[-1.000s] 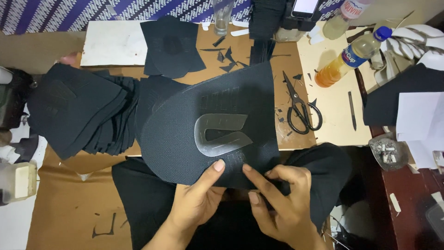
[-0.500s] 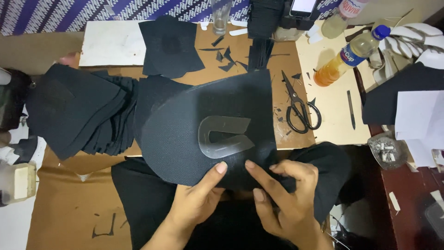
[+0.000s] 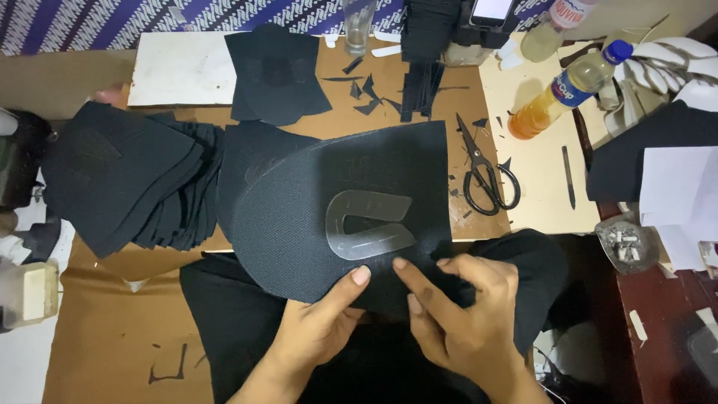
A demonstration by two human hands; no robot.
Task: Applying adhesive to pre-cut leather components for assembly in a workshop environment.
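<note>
Head view, worktop (image 3: 112,359) w/ brown paper cover. Stack of black fabric pieces (image 3: 127,179) lies at your left; a single black piece (image 3: 277,75) sits further back. Scissors (image 3: 486,176) lie shut, just right of the big black mesh sheet (image 3: 329,187); thin blade (image 3: 568,176) beyond them. Bottle (image 3: 568,86) w/ orange liquid lies tilted at back right, drinking glass (image 3: 357,22) at back centre, ashtray (image 3: 624,243) at right edge. Black scraps are scattered betw. glass and scissors. Nothing blocks your hands. Clear U-shaped template (image 3: 370,224) rests on the sheet, just ahead of your fingers, not touched. Your left hand (image 3: 321,322) pinches the sheet's near edge, thumb on top. Your right hand (image 3: 464,322) presses the same edge w/ fingers half curled.
</note>
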